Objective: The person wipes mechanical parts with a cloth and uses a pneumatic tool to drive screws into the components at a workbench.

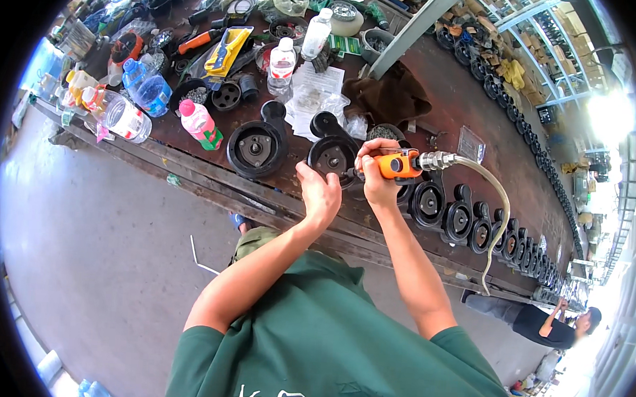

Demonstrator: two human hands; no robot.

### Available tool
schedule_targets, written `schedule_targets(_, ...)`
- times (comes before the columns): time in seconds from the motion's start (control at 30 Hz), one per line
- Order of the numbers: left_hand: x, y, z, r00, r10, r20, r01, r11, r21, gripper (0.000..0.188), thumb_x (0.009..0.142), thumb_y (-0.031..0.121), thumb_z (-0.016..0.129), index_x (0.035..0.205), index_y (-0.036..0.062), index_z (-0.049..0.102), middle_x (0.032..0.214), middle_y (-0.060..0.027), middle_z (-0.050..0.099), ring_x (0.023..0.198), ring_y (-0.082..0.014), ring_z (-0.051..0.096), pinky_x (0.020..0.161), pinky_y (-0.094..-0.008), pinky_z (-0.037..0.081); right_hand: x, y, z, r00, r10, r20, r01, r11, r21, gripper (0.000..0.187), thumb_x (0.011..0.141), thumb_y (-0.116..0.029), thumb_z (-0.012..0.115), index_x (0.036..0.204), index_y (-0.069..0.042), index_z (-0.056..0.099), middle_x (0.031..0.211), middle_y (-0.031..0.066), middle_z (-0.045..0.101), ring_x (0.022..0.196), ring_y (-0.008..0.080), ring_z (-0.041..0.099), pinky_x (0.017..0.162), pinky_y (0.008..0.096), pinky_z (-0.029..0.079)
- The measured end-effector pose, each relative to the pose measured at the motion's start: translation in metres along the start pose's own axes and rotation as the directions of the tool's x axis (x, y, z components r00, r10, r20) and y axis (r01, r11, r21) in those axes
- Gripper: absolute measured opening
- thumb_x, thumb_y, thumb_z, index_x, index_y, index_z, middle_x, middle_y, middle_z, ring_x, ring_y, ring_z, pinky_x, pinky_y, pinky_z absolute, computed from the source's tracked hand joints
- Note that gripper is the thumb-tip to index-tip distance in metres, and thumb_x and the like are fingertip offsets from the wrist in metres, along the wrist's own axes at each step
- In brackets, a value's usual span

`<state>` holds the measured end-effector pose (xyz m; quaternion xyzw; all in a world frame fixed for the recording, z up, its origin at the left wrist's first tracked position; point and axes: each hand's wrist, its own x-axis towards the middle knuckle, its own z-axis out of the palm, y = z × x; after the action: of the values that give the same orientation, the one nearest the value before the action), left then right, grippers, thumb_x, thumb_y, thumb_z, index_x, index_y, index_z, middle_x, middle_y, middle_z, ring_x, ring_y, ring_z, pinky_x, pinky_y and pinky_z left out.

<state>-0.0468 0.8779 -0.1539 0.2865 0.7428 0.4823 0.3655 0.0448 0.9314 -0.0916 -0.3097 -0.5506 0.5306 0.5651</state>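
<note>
Head view: right grip (378, 174) wraps the orange tool (400, 165), likely heavy; hold its body. Left grip (322, 195), can't tell if pinching, is at a black wheel (332, 156) near the surface's (474, 109) front edge.

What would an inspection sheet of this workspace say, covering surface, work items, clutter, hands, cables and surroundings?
Surface: dark reddish-brown table.
Work items: orange tool at a round black part; similar parts lined up to the right.
Clutter: bottles, papers, brown cloth.
Hands: left hand at the black part's near edge; right hand grips the tool.
Cables: pale hose curves from the tool.
Surroundings: grey floor, shelves, another person.
</note>
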Motion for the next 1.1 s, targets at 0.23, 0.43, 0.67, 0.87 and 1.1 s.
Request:
schedule_targets(0.23, -0.002, -0.007, 0.002, 0.997, 0.050, -0.057, -0.051, 0.998, -0.022, 0.049, 0.087, 0.006, 0.060, 0.125, -0.0093, 0.034, 0.115, -0.0351, 0.054, 0.105, -0.0469, 0.059, 0.096, -0.0489, 0.046, -0.004, -0.001, -0.005, 1.000, 0.011, -0.029, -0.011, 1.000, 0.009, 0.024, 0.087, 0.007, 0.051, 0.109, -0.003, 0.051, 0.092, 0.0101, 0.059, 0.071, 0.0153, 0.057, 0.070, 0.0293, 0.052)
schedule_targets(0.43, 0.000, -0.006, -0.002, 0.999, 0.048, -0.012, -0.049, 0.997, -0.059, 0.052, 0.086, 0.008, 0.059, 0.126, -0.0111, 0.031, 0.120, -0.0375, 0.047, 0.109, -0.0532, 0.054, 0.097, -0.0530, 0.045, 0.000, -0.004, -0.001, 0.998, 0.024, -0.066, -0.023, 0.999, 0.027, 0.023, 0.087, 0.007, 0.049, 0.108, -0.003, 0.051, 0.090, 0.0103, 0.058, 0.072, 0.0158, 0.057, 0.071, 0.0303, 0.052)
schedule_targets(0.67, 0.001, -0.005, -0.002, 0.999, 0.042, -0.003, -0.042, 0.997, -0.063, 0.050, 0.086, 0.006, 0.058, 0.124, -0.0123, 0.032, 0.118, -0.0352, 0.048, 0.106, -0.0483, 0.055, 0.098, -0.0494, 0.044, 0.000, 0.001, -0.005, 0.988, -0.029, 0.153, 0.028, 1.000, 0.007, 0.021, 0.088, 0.005, 0.058, 0.107, -0.002, 0.053, 0.093, 0.0081, 0.064, 0.074, 0.0101, 0.061, 0.069, 0.0242, 0.052)
schedule_targets(0.87, -0.004, -0.001, -0.001, 1.000, 0.008, -0.016, -0.008, 1.000, -0.030, 0.051, 0.088, 0.008, 0.059, 0.126, -0.0115, 0.032, 0.118, -0.0337, 0.048, 0.106, -0.0471, 0.056, 0.097, -0.0488, 0.044, -0.003, 0.013, -0.003, 0.982, -0.087, 0.170, 0.098, 0.994, -0.056, 0.019, 0.084, 0.009, 0.061, 0.100, -0.001, 0.058, 0.092, 0.0078, 0.064, 0.080, 0.0119, 0.065, 0.073, 0.0254, 0.054)
schedule_targets(1.1, -0.006, -0.025, -0.025, 0.963, -0.267, -0.039, 0.253, 0.943, -0.216, 0.045, 0.094, 0.023, 0.065, 0.123, -0.0060, 0.045, 0.113, -0.0176, 0.053, 0.105, -0.0251, 0.054, 0.093, -0.0397, 0.046, 0.000, 0.003, 0.002, 0.989, -0.011, 0.148, 0.023, 0.997, -0.080, 0.023, 0.084, 0.007, 0.061, 0.105, -0.001, 0.060, 0.088, 0.0054, 0.065, 0.080, 0.0094, 0.062, 0.071, 0.0246, 0.052)
